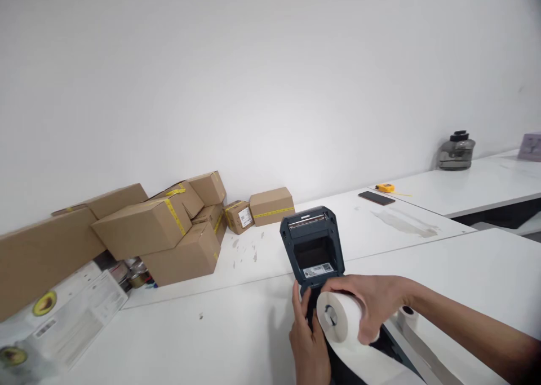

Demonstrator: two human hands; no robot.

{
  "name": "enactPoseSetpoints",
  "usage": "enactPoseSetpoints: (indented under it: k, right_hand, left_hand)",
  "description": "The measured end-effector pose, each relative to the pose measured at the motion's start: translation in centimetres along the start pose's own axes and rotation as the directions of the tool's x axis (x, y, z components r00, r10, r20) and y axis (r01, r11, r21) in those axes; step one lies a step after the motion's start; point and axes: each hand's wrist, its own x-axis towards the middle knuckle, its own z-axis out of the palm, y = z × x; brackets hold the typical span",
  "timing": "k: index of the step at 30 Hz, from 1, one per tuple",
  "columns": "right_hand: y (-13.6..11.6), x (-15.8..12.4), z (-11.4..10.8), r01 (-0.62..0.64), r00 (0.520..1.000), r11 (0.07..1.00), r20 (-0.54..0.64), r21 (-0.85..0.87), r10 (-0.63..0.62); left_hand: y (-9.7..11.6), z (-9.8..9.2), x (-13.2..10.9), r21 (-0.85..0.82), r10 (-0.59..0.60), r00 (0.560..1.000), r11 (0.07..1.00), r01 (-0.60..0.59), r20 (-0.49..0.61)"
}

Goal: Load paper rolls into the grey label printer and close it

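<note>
A dark label printer [313,244] stands on the white table with its lid tilted up. My right hand [372,303] is wrapped round a white label roll [344,320] over the printer's body, and a strip of the roll hangs toward me. My left hand [310,345] is at the printer's left side, its fingers apart and pointing up, with the thumb near the roll's face. Whether the left fingers press on the printer is hard to see. The printer's lower part is mostly hidden by my hands and the roll.
Cardboard boxes [143,227] are piled at the left beside a plastic-wrapped package [63,323]. A smaller roll with a loose strip [408,314] lies right of the printer. Farther back are a phone [376,198], a yellow tape measure [384,188] and a jug [456,153].
</note>
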Motion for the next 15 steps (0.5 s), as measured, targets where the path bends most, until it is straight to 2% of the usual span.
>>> enactPoseSetpoints:
  k: [9,15]
  right_hand:
    - [0.27,0.5,-0.44,-0.089,0.995,0.991,0.028,-0.101,0.093]
    - [0.23,0.66,-0.66,-0.094,0.994,0.984,0.035,-0.151,0.101]
  left_hand:
    - [0.73,-0.32,-0.24,-0.013,-0.009,1.0,1.0,0.009,0.019]
    - [0.74,-0.23,-0.19,-0.042,-0.017,1.0,0.999,0.018,0.02]
